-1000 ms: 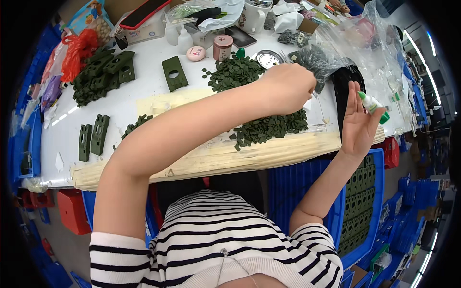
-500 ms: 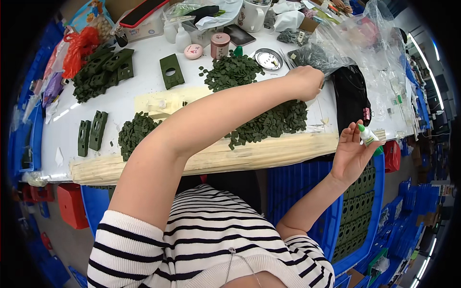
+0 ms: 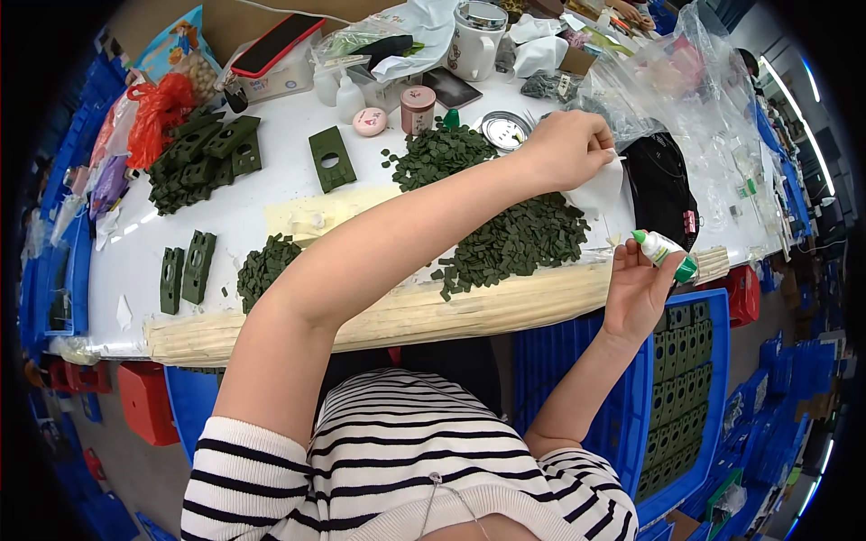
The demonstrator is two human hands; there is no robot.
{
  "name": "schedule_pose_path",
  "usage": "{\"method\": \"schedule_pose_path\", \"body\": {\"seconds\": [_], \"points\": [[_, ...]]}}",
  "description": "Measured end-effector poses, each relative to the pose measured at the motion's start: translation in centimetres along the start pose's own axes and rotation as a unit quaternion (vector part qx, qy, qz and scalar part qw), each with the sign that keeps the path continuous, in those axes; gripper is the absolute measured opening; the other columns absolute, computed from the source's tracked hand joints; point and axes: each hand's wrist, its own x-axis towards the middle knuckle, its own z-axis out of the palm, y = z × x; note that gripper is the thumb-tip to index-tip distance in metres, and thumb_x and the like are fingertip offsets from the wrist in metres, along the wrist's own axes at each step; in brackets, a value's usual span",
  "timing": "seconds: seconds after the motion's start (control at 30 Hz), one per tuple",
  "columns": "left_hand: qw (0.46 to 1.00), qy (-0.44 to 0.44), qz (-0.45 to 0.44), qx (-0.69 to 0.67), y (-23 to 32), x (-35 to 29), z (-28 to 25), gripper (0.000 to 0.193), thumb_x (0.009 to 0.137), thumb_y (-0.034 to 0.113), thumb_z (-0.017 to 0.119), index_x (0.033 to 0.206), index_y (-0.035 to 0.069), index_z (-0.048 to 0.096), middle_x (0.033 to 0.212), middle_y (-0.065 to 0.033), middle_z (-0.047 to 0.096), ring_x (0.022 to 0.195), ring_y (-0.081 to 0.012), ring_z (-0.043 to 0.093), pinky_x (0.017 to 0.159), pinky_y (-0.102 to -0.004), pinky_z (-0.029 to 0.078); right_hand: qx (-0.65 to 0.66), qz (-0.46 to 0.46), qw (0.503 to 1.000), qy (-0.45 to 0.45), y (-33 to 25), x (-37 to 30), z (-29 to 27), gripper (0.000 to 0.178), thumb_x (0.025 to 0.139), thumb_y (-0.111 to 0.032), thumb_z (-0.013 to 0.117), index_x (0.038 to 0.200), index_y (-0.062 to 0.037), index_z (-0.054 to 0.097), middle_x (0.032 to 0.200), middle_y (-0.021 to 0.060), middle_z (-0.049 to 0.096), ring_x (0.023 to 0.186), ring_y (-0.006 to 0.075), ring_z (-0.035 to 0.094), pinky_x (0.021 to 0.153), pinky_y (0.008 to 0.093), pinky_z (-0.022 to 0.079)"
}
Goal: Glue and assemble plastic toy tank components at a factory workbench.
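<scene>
The left hand [image 3: 566, 149], reaching across to the table's right edge, pinches a white paper scrap [image 3: 597, 191] and should keep it taut, while the right hand [image 3: 637, 290] below the table's front edge loosely cradles the small green-capped glue bottle [image 3: 666, 252], best held steady.

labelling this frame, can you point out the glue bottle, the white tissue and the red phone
glue bottle [image 3: 666, 251], head view, on the white body between the green tip and green base
white tissue [image 3: 595, 191], head view, on the sheet hanging below the left hand
red phone [image 3: 279, 42], head view, on the middle of its red back
</scene>
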Motion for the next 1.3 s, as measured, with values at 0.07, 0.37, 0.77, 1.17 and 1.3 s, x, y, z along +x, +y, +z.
{"method": "schedule_pose_path", "body": {"seconds": [0.07, 0.37, 0.77, 1.17, 1.3], "points": [[0.997, 0.003, -0.053, -0.064, 0.3, -0.6, -0.5, 0.019, 0.082, 0.016, 0.061, 0.091, -0.001, 0.062, 0.072, -0.0073, 0.064, 0.065, -0.013, 0.06, 0.059, -0.0266, 0.047, -0.004, 0.001, 1.0, -0.002, 0.2, -0.2, 0.1, 0.039, 0.091, -0.038, 0.051, 0.11, -0.0047, 0.05, 0.103, 0.0096, 0.057, 0.092, 0.0187, 0.055, 0.083, 0.0314, 0.044], [0.856, 0.012, -0.239, -0.458, 4.6, -10.4, -5.3, 0.019, 0.09, 0.015, 0.055, 0.103, 0.002, 0.055, 0.093, -0.0068, 0.062, 0.081, -0.0116, 0.063, 0.072, -0.0247, 0.054, -0.041, -0.056, 0.994, -0.084, 2.6, -2.7, 7.4, 0.036, 0.089, -0.032, 0.056, 0.106, -0.0017, 0.046, 0.097, 0.011, 0.055, 0.089, 0.0192, 0.056, 0.08, 0.0338, 0.048], [0.769, 0.222, -0.248, -0.545, 2.6, -20.1, -8.9, 0.021, 0.092, 0.014, 0.052, 0.105, -0.001, 0.058, 0.095, -0.0089, 0.063, 0.085, -0.0138, 0.062, 0.076, -0.0258, 0.054, -0.145, -0.031, 0.964, -0.221, 8.7, -6.0, 12.4, 0.035, 0.079, -0.018, 0.07, 0.102, 0.0002, 0.052, 0.1, 0.0068, 0.052, 0.09, 0.0128, 0.051, 0.079, 0.0253, 0.043], [0.849, 0.213, -0.211, -0.435, 2.5, -18.0, -8.7, 0.02, 0.084, 0.008, 0.062, 0.102, -0.001, 0.06, 0.088, -0.0082, 0.065, 0.077, -0.0107, 0.061, 0.071, -0.0228, 0.052, -0.09, 0.048, 0.951, -0.293, 7.7, -3.3, 12.1, 0.028, 0.087, -0.018, 0.06, 0.105, 0.0004, 0.048, 0.106, 0.0228, 0.059, 0.08, 0.0185, 0.064, 0.065, 0.0245, 0.052], [0.892, 0.209, -0.151, -0.371, 2.5, -17.2, -8.4, 0.019, 0.082, 0.008, 0.065, 0.099, -0.001, 0.061, 0.084, -0.0084, 0.066, 0.072, -0.0096, 0.06, 0.065, -0.0213, 0.05, -0.054, 0.102, 0.952, -0.284, 7.3, -3.0, 12.1, 0.033, 0.091, -0.028, 0.052, 0.108, 0.0003, 0.046, 0.094, 0.0192, 0.062, 0.076, 0.0231, 0.065, 0.064, 0.0289, 0.057]]}}
